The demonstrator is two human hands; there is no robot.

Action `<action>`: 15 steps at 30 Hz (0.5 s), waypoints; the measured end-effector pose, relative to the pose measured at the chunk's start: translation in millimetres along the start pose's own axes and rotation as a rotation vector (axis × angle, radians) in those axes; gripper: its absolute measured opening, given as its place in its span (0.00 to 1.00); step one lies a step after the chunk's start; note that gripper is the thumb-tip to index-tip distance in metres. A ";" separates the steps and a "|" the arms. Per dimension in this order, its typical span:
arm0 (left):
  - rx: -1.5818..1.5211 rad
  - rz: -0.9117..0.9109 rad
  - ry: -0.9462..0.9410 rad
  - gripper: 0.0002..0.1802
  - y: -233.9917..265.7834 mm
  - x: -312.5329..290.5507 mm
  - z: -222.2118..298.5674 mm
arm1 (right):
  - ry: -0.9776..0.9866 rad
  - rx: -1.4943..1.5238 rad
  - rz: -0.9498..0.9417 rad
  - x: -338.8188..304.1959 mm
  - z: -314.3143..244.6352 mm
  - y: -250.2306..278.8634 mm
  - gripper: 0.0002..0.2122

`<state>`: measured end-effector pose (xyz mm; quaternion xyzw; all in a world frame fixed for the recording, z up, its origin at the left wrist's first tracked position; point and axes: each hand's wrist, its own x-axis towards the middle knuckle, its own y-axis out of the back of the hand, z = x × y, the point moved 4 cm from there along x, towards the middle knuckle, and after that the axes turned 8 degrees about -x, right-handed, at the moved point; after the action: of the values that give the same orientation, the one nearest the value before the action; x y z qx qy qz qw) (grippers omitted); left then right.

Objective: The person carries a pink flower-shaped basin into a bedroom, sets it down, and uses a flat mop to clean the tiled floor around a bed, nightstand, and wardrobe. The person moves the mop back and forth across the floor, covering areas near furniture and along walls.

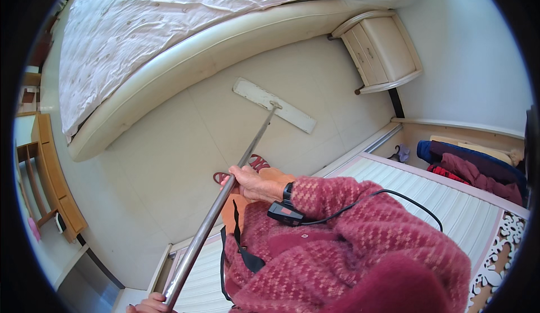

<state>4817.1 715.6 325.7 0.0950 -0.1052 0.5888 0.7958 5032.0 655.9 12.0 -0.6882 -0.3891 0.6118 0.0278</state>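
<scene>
A flat mop with a long metal pole (198,237) slants from the lower left up to the middle of the head view. Its white, narrow rectangular head (292,117) rests flat on the pale floor. My right hand (246,182) is wrapped round the middle of the pole, in front of my legs. At the lower edge, my left hand (149,303) closes round the pole's upper part and is partly cut off by the picture's rim. A dark watch and a small black device (285,213) with a cable are at my right wrist.
A bed with a cream padded frame (225,51) curves along the far side. A cream nightstand (388,48) stands at the far right. Beside me is a white sliding-door wardrobe (416,192) with folded clothes (472,169) inside. Wooden shelving (50,172) lines the left.
</scene>
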 end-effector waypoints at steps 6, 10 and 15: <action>-0.493 0.167 -0.039 0.27 6.6 3.6 1.3 | -0.071 0.002 0.048 12.2 7.4 0.1 0.10; -0.409 0.398 0.088 0.25 49.4 5.0 -11.1 | -0.081 -0.103 0.114 31.5 22.6 -28.3 0.10; -0.481 0.396 0.064 0.25 121.8 10.0 -20.1 | -0.153 -0.165 0.063 60.6 62.7 -88.3 0.07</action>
<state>4704.5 765.5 312.5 -0.1367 -0.2330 0.6934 0.6680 4930.5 724.4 -8.0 -0.6514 -0.4174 0.6288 -0.0779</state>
